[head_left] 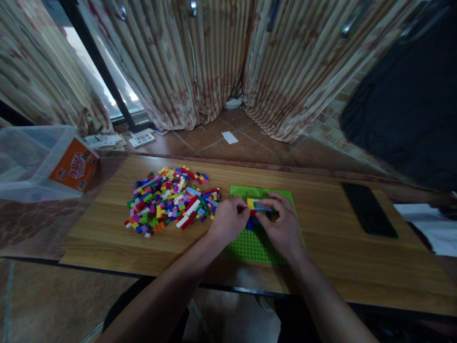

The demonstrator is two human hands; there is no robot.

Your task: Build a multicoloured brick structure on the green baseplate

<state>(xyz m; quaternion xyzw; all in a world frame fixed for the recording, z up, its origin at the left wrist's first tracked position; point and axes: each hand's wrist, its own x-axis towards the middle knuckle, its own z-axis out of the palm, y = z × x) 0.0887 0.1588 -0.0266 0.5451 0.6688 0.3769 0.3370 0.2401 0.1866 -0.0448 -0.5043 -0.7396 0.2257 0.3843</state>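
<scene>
The wooden tabletop (332, 267) is long and flat, so there is room to spread things out. The clear box (32, 190) sits off past its left end, maybe to leave more room. The pile of bricks (171, 200) is spread on the left part, near the left hand. That looks handy for picking out colors. The green plate (257, 255) lies flat, just right of the pile and in front of the person, maybe so both hands can reach it. The black phone (369, 209) lies well over to the right, likely to be out of the way.

The right hand (285, 226) has its thumb on the near side of the brick build (260, 205) and its fingers on the far side. They are only as far apart as the build is wide, likely to hold it steady over the plate. The left hand (228, 219) has its fingers bunched at the build's left end, by a small red brick (253, 213). I can't tell if they grip it. Under the build is a blue brick (250, 224).
</scene>
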